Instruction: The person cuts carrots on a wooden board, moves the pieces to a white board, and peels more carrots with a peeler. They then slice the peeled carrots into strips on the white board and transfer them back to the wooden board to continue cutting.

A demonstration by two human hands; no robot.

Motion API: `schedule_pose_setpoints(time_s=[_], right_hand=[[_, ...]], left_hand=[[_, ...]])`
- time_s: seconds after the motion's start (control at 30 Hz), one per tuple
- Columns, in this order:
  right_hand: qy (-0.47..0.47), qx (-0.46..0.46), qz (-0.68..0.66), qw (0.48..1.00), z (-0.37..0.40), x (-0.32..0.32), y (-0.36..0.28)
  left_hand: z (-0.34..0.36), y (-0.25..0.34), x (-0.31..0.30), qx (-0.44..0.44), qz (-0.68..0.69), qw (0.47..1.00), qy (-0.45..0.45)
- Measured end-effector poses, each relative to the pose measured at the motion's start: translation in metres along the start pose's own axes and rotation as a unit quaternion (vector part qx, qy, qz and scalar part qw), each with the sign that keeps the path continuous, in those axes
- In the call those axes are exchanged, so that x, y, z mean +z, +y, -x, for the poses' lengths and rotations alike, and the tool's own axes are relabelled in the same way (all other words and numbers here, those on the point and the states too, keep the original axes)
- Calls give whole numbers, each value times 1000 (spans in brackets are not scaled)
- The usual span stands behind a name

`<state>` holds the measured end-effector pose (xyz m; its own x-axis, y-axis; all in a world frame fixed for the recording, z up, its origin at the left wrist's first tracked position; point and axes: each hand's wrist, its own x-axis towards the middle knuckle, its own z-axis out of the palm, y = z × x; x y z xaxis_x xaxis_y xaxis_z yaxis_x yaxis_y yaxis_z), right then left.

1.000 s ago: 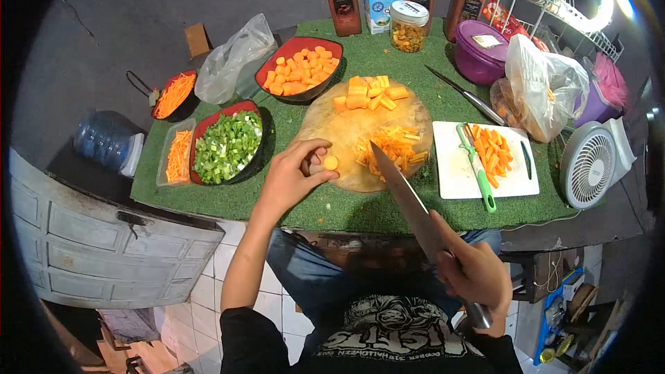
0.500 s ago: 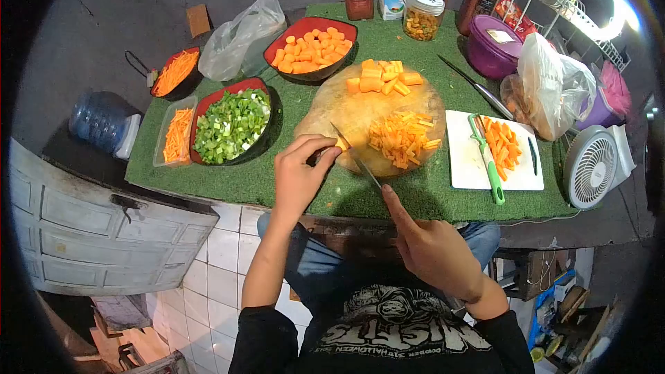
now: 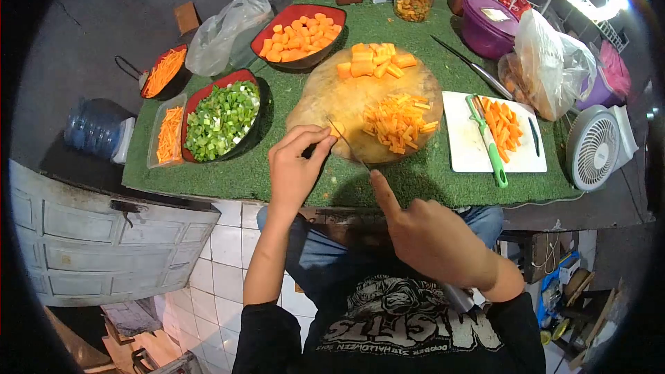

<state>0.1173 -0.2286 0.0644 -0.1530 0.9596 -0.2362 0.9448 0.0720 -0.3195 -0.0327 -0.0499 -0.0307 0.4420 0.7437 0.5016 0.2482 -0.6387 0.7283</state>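
Observation:
My left hand (image 3: 298,159) is closed, pinching a small carrot piece (image 3: 337,129) at the near left edge of the round wooden chopping board (image 3: 320,97). My right hand (image 3: 436,242) grips a kitchen knife (image 3: 352,145), index finger stretched along the back of the blade. Its handle is mostly hidden by the hand, with a metal end showing behind it. The blade slants over the board's edge, its tip beside the carrot piece. On the board lie a pile of carrot sticks (image 3: 402,123) and, farther back, thicker carrot chunks (image 3: 364,64).
Left are bowls of chopped green onion (image 3: 222,121), carrot chunks (image 3: 298,40) and carrot shreds (image 3: 165,75), plus a plastic tub (image 3: 154,145). Right are a white board (image 3: 460,156) with a green peeler-like tool (image 3: 493,149), another knife (image 3: 478,69) and a fan (image 3: 594,149).
The camera view has tilted slightly, so the table appears higher. My right hand and the knife have drawn back a little toward me; my left hand still pinches the carrot piece.

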Motion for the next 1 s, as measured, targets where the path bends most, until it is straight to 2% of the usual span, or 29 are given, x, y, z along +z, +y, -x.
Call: schedule_pose_setpoints(time_s=[0.07, 0.2, 0.33, 0.4, 0.43, 0.5, 0.53, 0.57, 0.6, 0.67, 0.77, 0.93, 1.0], right_hand=[[43, -39, -37, 998, 1, -1, 7], [66, -54, -23, 996, 13, -8, 10], [47, -58, 6, 997, 38, -19, 13], [34, -52, 20, 998, 51, -18, 18], [32, -55, 22, 998, 59, -17, 20], [29, -60, 26, 997, 72, -20, 20], [-4, 4, -44, 999, 79, -26, 18], [-36, 67, -113, 991, 84, -28, 18], [-33, 68, -112, 991, 90, -28, 20], [-32, 122, -150, 981, 104, -24, 27], [5, 130, -219, 967, 118, -16, 37], [7, 152, -193, 969, 126, -15, 41], [-2, 157, -194, 968, 128, -12, 44]], left_hand=[[-3, 5, -1, 0, -28, 1000, -2], [-2, 2, -2, 14, -44, 999, -14], [-4, 7, -4, 23, -53, 998, -24], [-9, 17, -4, -25, -58, 997, -48], [-13, 21, -3, -23, -57, 997, -47], [-17, 26, -1, -1, -98, 990, -97], [-18, 21, 0, 1, -97, 991, -95], [-19, 12, 2, 48, -125, 986, -102], [-21, 10, 4, 94, -153, 978, -110], [-31, 9, 9, 101, -135, 980, -103], [-53, 9, 20, 119, -132, 980, -90], [-98, 4, 55, 176, -176, 964, -90], [-111, 4, 68, 201, -198, 952, -119]])
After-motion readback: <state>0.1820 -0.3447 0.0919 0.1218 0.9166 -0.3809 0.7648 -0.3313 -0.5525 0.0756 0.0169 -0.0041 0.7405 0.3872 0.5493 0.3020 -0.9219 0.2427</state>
